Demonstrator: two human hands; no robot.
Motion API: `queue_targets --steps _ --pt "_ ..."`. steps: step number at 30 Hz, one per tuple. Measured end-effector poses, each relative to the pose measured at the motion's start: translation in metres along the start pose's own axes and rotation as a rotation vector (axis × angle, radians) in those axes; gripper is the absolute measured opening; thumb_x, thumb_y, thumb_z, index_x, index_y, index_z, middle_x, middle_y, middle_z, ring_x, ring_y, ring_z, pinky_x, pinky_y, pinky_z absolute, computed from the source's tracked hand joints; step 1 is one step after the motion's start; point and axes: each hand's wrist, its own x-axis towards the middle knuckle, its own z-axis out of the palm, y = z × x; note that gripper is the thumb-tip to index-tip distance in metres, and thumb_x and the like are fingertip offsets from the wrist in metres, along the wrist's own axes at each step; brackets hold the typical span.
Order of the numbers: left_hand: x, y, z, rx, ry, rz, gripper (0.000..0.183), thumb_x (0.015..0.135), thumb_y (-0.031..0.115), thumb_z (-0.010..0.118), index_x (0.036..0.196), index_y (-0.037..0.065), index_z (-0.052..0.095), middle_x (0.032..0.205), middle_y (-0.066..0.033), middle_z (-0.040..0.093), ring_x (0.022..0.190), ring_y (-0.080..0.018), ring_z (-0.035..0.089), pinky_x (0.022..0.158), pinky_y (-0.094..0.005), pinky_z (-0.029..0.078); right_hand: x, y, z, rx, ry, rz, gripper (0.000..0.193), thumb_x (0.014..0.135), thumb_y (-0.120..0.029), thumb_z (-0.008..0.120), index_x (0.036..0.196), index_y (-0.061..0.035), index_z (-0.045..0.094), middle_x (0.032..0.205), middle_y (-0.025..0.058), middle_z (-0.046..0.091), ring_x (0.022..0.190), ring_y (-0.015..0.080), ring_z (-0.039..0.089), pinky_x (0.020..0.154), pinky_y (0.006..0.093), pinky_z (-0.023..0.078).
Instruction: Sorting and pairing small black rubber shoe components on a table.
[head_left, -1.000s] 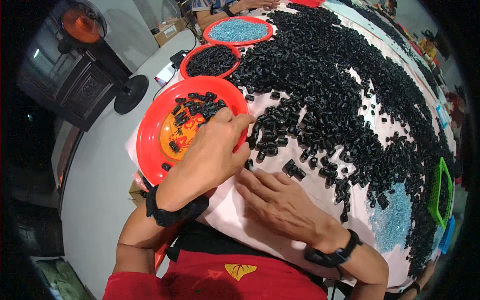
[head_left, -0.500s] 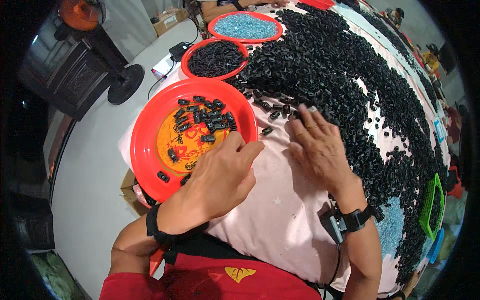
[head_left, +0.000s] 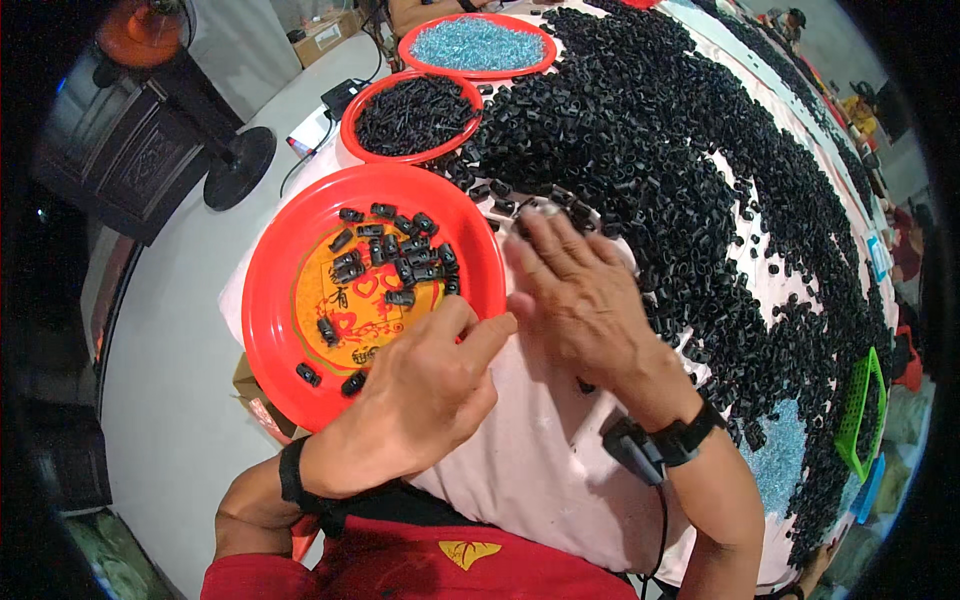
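Note:
My left hand (head_left: 418, 390) is closed, knuckles up, over the lower right part of a red plastic plate (head_left: 268, 300); whatever its curled fingers hold is hidden. Several small black cord-lock-like plastic pieces (head_left: 400, 297) lie on the plate's orange printed middle, with a few near its lower rim. Just right of the plate, my right hand (head_left: 590, 310) is spread palm down over the pink cloth (head_left: 530, 420), fingers stretched and slightly blurred. A few loose black pieces (head_left: 490, 190) show beyond its fingertips, beside the plate.
A huge heap of small black plastic parts (head_left: 640, 120) covers the table's far and right side. Beyond the plate stand a red bowl of black parts (head_left: 418, 115) and a red bowl of clear bluish parts (head_left: 478, 48). A green basket (head_left: 858, 410) sits at the right edge; a fan (head_left: 238, 165) stands left.
My right hand has swept left across the cloth toward the plate, over where loose black pieces lay. The left hand stays closed at the plate. The whole view has shifted slightly.

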Motion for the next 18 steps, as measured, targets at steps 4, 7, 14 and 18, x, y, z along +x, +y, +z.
queue_targets --steps 4,7,14,18 --pt "0.0 -0.003 0.006 0.017 -0.035 0.04 0.036 0.085 0.002 0.066 0.121 0.002 0.064 0.094 -0.0162 0.054 0.082 -0.034 0.063 0.07 -0.0443 0.053 -0.013 0.029 -0.015 -0.157 0.007 0.168 0.055 0.097 -0.031 0.061 0.144 -0.0024 0.054 0.157 0.0215 0.045 0.146 0.0357 0.042 0.115 0.0475 0.036" --pt "0.0 -0.002 0.005 0.052 -0.042 0.075 0.036 0.086 0.003 0.065 0.122 0.002 0.062 0.095 -0.0167 0.054 0.083 -0.0342 0.062 0.07 -0.0454 0.052 -0.027 0.054 -0.03 -0.274 0.021 0.238 0.055 0.097 -0.031 0.063 0.143 -0.0026 0.054 0.158 0.0222 0.043 0.144 0.0371 0.043 0.113 0.048 0.037" --pt "0.001 0.001 -0.005 0.083 -0.153 0.054 0.035 0.09 0.007 0.064 0.124 0.004 0.059 0.097 -0.0171 0.054 0.087 -0.0368 0.063 0.071 -0.0461 0.053 -0.06 0.028 -0.045 -0.167 -0.025 0.193 0.052 0.101 -0.027 0.059 0.147 -0.0037 0.051 0.156 0.0245 0.043 0.143 0.0388 0.043 0.11 0.0486 0.037" --pt "-0.006 0.011 -0.006 0.171 -0.159 0.02 0.034 0.091 0.011 0.067 0.123 0.004 0.06 0.101 -0.0168 0.055 0.089 -0.0366 0.064 0.072 -0.0465 0.053 -0.066 0.048 -0.047 -0.169 0.075 0.253 0.05 0.102 -0.028 0.06 0.143 -0.0012 0.054 0.151 0.0274 0.048 0.139 0.0403 0.047 0.109 0.048 0.038"
